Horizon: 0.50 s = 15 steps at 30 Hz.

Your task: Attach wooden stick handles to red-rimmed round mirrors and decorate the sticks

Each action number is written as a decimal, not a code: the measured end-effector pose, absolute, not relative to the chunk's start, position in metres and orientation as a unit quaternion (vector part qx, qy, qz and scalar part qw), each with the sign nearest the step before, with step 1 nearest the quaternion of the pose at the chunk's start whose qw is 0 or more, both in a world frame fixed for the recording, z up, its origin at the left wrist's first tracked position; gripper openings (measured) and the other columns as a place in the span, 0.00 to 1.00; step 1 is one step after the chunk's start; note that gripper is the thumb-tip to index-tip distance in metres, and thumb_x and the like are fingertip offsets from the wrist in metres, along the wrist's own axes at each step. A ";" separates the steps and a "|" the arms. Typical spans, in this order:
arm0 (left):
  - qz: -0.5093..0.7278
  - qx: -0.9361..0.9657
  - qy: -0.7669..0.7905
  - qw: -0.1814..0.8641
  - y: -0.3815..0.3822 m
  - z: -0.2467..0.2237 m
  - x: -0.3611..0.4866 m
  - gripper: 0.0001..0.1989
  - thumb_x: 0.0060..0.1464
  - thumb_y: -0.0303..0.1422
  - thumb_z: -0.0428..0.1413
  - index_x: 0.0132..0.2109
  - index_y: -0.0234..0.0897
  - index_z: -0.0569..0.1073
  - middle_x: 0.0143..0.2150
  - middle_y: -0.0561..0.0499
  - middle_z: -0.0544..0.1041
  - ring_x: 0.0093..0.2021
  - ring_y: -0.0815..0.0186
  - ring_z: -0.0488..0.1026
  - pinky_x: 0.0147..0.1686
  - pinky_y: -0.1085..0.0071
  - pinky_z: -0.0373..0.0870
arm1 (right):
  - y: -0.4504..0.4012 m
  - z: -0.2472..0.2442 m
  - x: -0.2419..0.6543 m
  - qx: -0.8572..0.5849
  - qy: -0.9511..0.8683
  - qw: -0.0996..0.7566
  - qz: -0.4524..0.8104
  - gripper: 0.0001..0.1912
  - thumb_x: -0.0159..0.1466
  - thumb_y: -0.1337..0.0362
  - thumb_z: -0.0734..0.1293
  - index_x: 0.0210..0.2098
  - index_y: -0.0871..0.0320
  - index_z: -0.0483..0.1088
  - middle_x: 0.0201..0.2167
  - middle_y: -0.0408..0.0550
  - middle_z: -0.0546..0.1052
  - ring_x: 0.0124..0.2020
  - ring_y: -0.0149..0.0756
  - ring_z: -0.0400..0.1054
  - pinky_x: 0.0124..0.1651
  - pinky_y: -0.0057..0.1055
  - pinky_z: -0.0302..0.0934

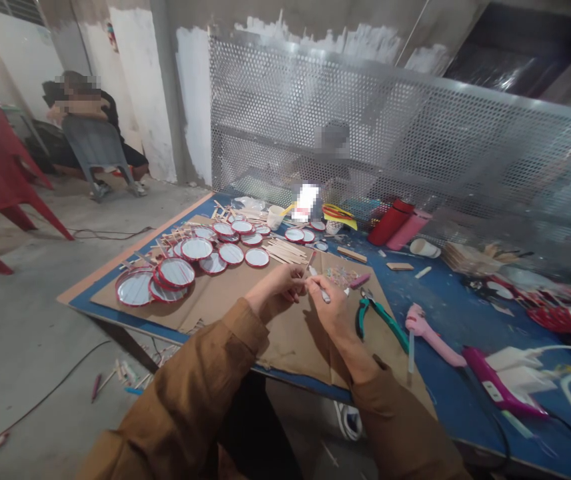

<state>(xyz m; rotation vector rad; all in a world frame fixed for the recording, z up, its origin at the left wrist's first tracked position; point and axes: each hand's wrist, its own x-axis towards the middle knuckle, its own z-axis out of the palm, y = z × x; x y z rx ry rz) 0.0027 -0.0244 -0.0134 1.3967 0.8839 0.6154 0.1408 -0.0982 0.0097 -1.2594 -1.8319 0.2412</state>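
My left hand (275, 291) and my right hand (329, 305) meet above a brown cardboard sheet (290, 353) on a blue table (445, 313). My right hand grips a white glue stick (321, 291). Its tip touches a thin wooden stick (309, 271) pinched in my left fingers. Several round discs (197, 249) with red rims and silver centres lie to the left, some overlapping. Loose craft sticks (285, 250) lie beyond them. Green-handled pliers (380, 320) sit just right of my right hand, and a pink glue gun (428, 333) lies farther right.
A magenta tool (500, 390) with white cables lies at the right. Red and pink bottles (390, 223) stand at the back, before a perforated metal screen (345, 113). Red plastic chairs (0, 180) and a seated person (83, 113) are left, beyond the table edge.
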 end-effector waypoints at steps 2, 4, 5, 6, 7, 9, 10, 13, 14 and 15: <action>0.268 0.612 0.389 0.635 -0.025 -0.012 0.003 0.03 0.58 0.29 0.55 0.38 0.33 0.68 0.21 0.57 0.69 0.17 0.74 0.70 0.20 0.80 0.64 | -0.097 0.009 0.141 -0.503 -0.739 0.437 0.100 0.16 0.67 0.55 0.59 0.31 0.56 0.73 0.26 0.45 0.76 0.29 0.35 0.67 0.35 0.29 0.60; 0.268 0.613 0.388 0.634 -0.025 -0.012 0.002 0.03 0.58 0.29 0.55 0.38 0.33 0.68 0.22 0.57 0.69 0.17 0.73 0.70 0.19 0.80 0.64 | -0.097 0.007 0.141 -0.500 -0.737 0.443 0.100 0.16 0.67 0.55 0.59 0.31 0.56 0.73 0.26 0.45 0.76 0.29 0.35 0.67 0.35 0.29 0.60; 0.268 0.614 0.387 0.634 -0.025 -0.012 0.002 0.03 0.58 0.29 0.55 0.38 0.33 0.68 0.22 0.56 0.70 0.18 0.73 0.70 0.19 0.80 0.64 | -0.097 0.007 0.141 -0.501 -0.736 0.445 0.100 0.16 0.67 0.55 0.59 0.31 0.56 0.73 0.26 0.45 0.76 0.29 0.35 0.68 0.35 0.29 0.60; 0.269 0.615 0.385 0.634 -0.026 -0.012 0.002 0.04 0.58 0.29 0.55 0.39 0.33 0.68 0.22 0.56 0.70 0.18 0.74 0.70 0.19 0.80 0.64 | -0.097 0.007 0.141 -0.501 -0.736 0.444 0.101 0.16 0.67 0.55 0.59 0.31 0.56 0.73 0.27 0.45 0.76 0.29 0.35 0.68 0.36 0.29 0.60; 0.270 0.615 0.384 0.633 -0.026 -0.012 0.002 0.04 0.58 0.30 0.55 0.38 0.33 0.68 0.22 0.56 0.70 0.18 0.74 0.70 0.19 0.80 0.64 | -0.097 0.007 0.141 -0.501 -0.737 0.443 0.101 0.17 0.67 0.55 0.59 0.31 0.56 0.73 0.27 0.45 0.76 0.29 0.35 0.68 0.36 0.29 0.60; 0.273 0.612 0.387 0.633 -0.026 -0.013 0.003 0.04 0.57 0.29 0.56 0.38 0.33 0.68 0.22 0.57 0.69 0.18 0.74 0.70 0.20 0.80 0.64 | -0.098 0.008 0.141 -0.500 -0.741 0.437 0.101 0.17 0.67 0.55 0.59 0.31 0.56 0.73 0.26 0.44 0.76 0.29 0.35 0.67 0.36 0.29 0.60; 0.276 0.610 0.388 0.634 -0.026 -0.014 0.003 0.04 0.56 0.29 0.56 0.38 0.33 0.68 0.22 0.57 0.69 0.18 0.74 0.70 0.20 0.80 0.64 | -0.099 0.008 0.141 -0.500 -0.742 0.435 0.099 0.17 0.67 0.55 0.59 0.31 0.56 0.73 0.26 0.44 0.76 0.28 0.34 0.67 0.35 0.29 0.60; 0.278 0.605 0.390 0.636 -0.024 -0.016 0.003 0.04 0.56 0.28 0.56 0.39 0.33 0.69 0.22 0.57 0.70 0.18 0.74 0.70 0.20 0.80 0.64 | -0.099 0.009 0.141 -0.501 -0.743 0.433 0.096 0.16 0.67 0.55 0.59 0.31 0.56 0.73 0.26 0.44 0.76 0.28 0.34 0.67 0.35 0.28 0.60; 0.276 0.606 0.388 0.637 -0.023 -0.017 0.004 0.04 0.56 0.28 0.55 0.39 0.33 0.69 0.22 0.56 0.70 0.18 0.74 0.70 0.20 0.80 0.64 | -0.099 0.009 0.141 -0.501 -0.745 0.431 0.094 0.16 0.67 0.56 0.59 0.30 0.56 0.73 0.26 0.44 0.76 0.28 0.34 0.67 0.35 0.29 0.60; 0.274 0.607 0.386 0.638 -0.022 -0.018 0.004 0.04 0.56 0.28 0.55 0.39 0.33 0.69 0.22 0.56 0.70 0.18 0.73 0.70 0.20 0.80 0.64 | -0.099 0.009 0.141 -0.500 -0.745 0.431 0.093 0.16 0.66 0.56 0.59 0.30 0.56 0.73 0.26 0.44 0.76 0.28 0.35 0.67 0.34 0.29 0.60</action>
